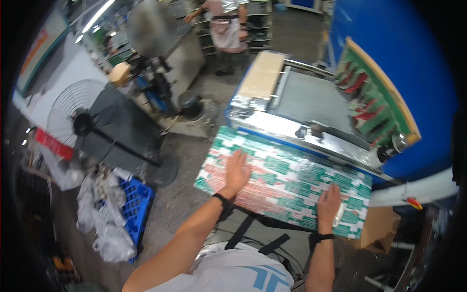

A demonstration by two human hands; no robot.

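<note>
A long flat board (284,185) with a shiny green, white and red printed covering lies crosswise before me, against the near edge of a blue-framed machine (248,121). My left hand (237,171) rests on the left part of this board, fingers stretched out toward the machine. On its right part lies my right hand (329,202), fingers also extended. Neither hand grips anything that I can see. Beside the right hand is a small pale oval object or patch (338,214), too blurred to name. A dark wristband circles each wrist.
Left of me stand a floor fan (83,121) and a blue plastic crate (138,204) with clear plastic bags (107,219). Several red-handled tools hang on a green rack (369,107) at the right. A cardboard box (377,226) sits below the board's right end. Another person (228,29) stands farther back.
</note>
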